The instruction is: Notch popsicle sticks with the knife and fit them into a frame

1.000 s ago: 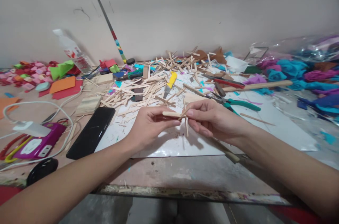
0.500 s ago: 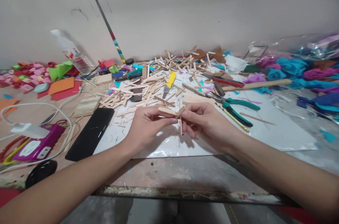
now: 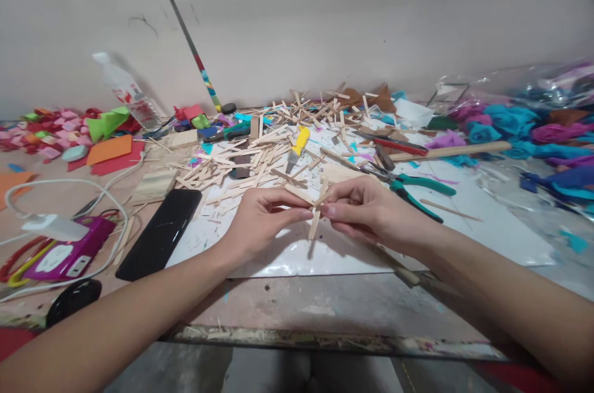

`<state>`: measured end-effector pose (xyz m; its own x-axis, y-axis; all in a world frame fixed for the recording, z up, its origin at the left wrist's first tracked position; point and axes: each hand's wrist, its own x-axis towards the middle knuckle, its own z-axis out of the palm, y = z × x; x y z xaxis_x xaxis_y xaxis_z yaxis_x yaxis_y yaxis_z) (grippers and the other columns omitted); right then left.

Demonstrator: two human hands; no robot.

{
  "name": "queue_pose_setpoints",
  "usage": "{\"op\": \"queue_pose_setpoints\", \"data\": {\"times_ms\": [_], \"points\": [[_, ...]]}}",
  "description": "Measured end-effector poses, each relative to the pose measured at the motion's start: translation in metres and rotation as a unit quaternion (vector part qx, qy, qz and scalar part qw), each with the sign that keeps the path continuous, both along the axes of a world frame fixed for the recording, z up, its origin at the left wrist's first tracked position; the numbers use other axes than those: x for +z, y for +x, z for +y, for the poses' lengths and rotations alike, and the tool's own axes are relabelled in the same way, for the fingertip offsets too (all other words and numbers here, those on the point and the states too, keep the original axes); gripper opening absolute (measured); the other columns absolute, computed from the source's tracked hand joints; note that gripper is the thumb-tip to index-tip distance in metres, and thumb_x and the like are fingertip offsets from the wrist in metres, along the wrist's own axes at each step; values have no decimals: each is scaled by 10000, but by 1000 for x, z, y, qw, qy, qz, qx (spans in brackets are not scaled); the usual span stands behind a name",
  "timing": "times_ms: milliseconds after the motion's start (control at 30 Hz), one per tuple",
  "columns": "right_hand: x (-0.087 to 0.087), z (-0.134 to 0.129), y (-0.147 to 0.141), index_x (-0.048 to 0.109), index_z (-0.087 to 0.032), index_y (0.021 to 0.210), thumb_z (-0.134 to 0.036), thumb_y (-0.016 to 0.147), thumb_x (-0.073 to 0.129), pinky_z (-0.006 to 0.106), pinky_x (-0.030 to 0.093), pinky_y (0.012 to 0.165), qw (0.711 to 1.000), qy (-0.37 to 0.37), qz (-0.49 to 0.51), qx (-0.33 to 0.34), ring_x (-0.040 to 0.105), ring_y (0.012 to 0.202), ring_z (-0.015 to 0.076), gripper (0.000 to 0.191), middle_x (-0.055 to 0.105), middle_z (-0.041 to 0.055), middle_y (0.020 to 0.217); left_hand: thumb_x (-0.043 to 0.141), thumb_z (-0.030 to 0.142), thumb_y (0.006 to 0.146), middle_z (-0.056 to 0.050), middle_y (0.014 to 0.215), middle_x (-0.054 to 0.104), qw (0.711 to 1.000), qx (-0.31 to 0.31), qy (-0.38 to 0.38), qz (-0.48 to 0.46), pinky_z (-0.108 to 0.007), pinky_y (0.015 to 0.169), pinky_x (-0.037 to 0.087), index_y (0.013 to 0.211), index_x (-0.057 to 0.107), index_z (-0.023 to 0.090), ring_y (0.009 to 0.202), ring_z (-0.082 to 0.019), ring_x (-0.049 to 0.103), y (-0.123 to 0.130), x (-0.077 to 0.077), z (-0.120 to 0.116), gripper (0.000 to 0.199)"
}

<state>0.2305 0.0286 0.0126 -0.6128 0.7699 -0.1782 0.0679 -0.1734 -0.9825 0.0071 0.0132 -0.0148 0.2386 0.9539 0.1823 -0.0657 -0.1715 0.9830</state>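
Over the white sheet [image 3: 273, 263], a small cross of flat wooden sticks [image 3: 314, 224] is held between both hands. My left hand [image 3: 260, 216] pinches one arm of it between thumb and fingers. From the other side, my right hand [image 3: 378, 210] is closed on it near the middle, where the sticks meet. One stick points down toward the sheet. My fingers hide part of the joint, so I cannot tell how the sticks are fastened.
Behind my hands lie a heap of loose wooden sticks [image 3: 264, 155] and a yellow-handled cutter [image 3: 299, 144]. Green-handled pliers [image 3: 424, 184] lie at right. A black phone [image 3: 160, 233], a purple power block [image 3: 72, 247] and a bottle [image 3: 123, 90] are at left.
The wooden cross has turned in my fingers, its lower stick now showing its broad face. My right hand has shifted slightly, covering the pencil beside the pliers. Both hands keep their hold.
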Motion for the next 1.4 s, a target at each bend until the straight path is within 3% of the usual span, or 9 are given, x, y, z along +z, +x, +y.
{"op": "queue_pose_setpoints", "data": {"times_ms": [267,400,500,600,700,900,1067,1333,1400], "points": [[-4,-3,2,694,-99,956,-435,945,811,156,159,412,998,-22,55,7,267,453,44,356,415,-52,540,880,142,776,7,856,828,1000,-2,19,9,-180,754,573,821,856,241,816,-118,752,-3,1,2,112],[-2,0,3,696,-94,955,-385,981,745,173,160,391,999,-5,35,37,319,422,46,296,497,-19,576,872,146,790,5,851,818,1000,-23,-1,13,-176,756,563,849,854,231,802,-105,736,-4,-2,3,105],[-3,2,3,681,-101,883,-394,947,752,186,148,397,1000,0,17,0,318,421,48,308,498,-14,571,879,216,804,-3,861,803,1000,-25,-15,5,-183,761,575,869,843,210,794,-106,730,-7,1,4,74],[-3,4,2,699,-99,804,-373,898,766,190,167,422,996,68,-40,-41,312,459,56,297,446,-25,538,811,353,888,7,727,745,999,-20,-30,-27,-198,632,572,903,819,189,639,-100,686,-10,7,5,165],[-1,4,0,703,-108,773,-352,920,708,195,219,433,986,140,-82,-35,360,480,65,285,503,-7,559,821,284,863,20,630,707,997,-35,-58,-20,-195,537,545,846,784,165,518,-92,640,-10,10,3,125],[-2,5,-2,710,-107,804,-391,996,646,224,295,482,974,197,-107,43,427,510,90,348,556,0,582,786,177,847,10,624,716,999,-24,-46,9,-160,567,543,799,773,145,549,-78,651,-4,9,-1,60],[-6,8,-1,724,-117,805,-382,996,639,244,351,566,952,273,-136,13,483,627,125,337,615,21,690,787,185,850,5,635,717,999,-12,-27,30,-167,573,548,804,777,141,560,-87,660,-4,12,-3,64],[-1,4,-4,710,-138,805,-290,1041,611,222,346,536,955,279,-98,23,477,559,92,298,602,-11,654,819,221,833,-10,847,769,999,-20,-14,37,-187,629,569,924,784,164,653,-92,675,0,11,-4,113],[0,2,-5,707,-139,800,-271,1043,602,219,360,551,955,276,-106,32,507,580,97,296,613,-7,665,819,217,831,-9,821,771,999,-26,-17,29,-190,633,569,923,779,165,653,-99,682,-1,9,-4,112]]}}
